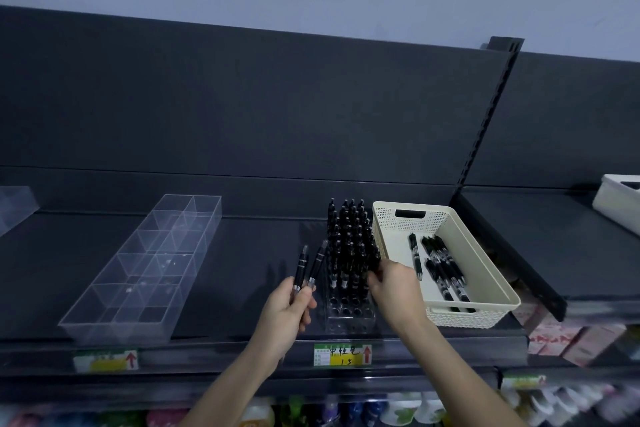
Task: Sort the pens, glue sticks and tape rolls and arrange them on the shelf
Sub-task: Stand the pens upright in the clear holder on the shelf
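A clear pen stand (349,317) on the dark shelf (242,253) holds several upright black pens (349,236); its front holes show open. My left hand (287,312) grips two black pens (310,265), tips pointing up, just left of the stand. My right hand (393,282) reaches to the stand's right side, fingers curled on a pen in the standing group. Beside it on the right, a cream plastic basket (485,267) holds several more black pens (440,267) lying loose.
A clear divided organiser tray (145,270) lies to the left on the shelf. Another clear box (15,204) sits at the far left, a white basket (620,204) at the far right. Price labels (343,355) line the shelf front; bottles fill the shelf below.
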A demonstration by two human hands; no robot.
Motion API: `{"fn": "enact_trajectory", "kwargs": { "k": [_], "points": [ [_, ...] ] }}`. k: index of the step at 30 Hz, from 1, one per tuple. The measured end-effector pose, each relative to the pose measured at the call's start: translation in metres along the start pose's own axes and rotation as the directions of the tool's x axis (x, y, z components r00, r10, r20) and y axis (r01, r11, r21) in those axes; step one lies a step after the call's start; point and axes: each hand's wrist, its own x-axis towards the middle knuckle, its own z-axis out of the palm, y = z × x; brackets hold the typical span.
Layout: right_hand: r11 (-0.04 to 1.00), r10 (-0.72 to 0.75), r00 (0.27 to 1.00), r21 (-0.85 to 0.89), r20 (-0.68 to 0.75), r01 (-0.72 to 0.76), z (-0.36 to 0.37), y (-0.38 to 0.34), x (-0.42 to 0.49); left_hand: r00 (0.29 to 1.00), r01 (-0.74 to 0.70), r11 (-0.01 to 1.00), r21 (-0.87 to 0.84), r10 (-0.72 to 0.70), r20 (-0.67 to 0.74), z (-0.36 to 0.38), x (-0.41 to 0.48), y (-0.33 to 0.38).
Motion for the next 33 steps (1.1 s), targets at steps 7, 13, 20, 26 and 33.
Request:
{"fn": "enact_trajectory", "kwargs": {
  "k": [7,13,20,26,33],
  "points": [
    [0.994,-0.003,0.997,0.112,-0.083,0.012,-0.013,-0.007,-0.017,0.999,-0.038,0.999,-0.001,0.038,0.034,0.001,0.000,-0.001],
    [0.816,-0.096,0.978,0.577,0.188,-0.031,-0.017,-0.033,-0.028,0.993,-0.041,0.996,-0.081,0.050,0.108,0.008,0.001,0.003],
    [0.659,-0.080,0.957,0.735,0.279,-0.159,-0.014,-0.039,-0.031,0.988,-0.024,1.000,-0.013,0.026,0.152,0.006,-0.001,0.003],
    [0.781,0.089,0.994,0.623,-0.057,-0.034,-0.012,-0.030,-0.020,0.999,0.009,0.996,0.094,-0.014,0.052,-0.014,0.001,-0.007],
    [0.950,-0.058,0.991,0.299,-0.117,0.091,0.000,-0.040,-0.019,0.993,0.111,0.992,-0.053,-0.109,0.041,-0.015,0.002,-0.009]
  ]
}}
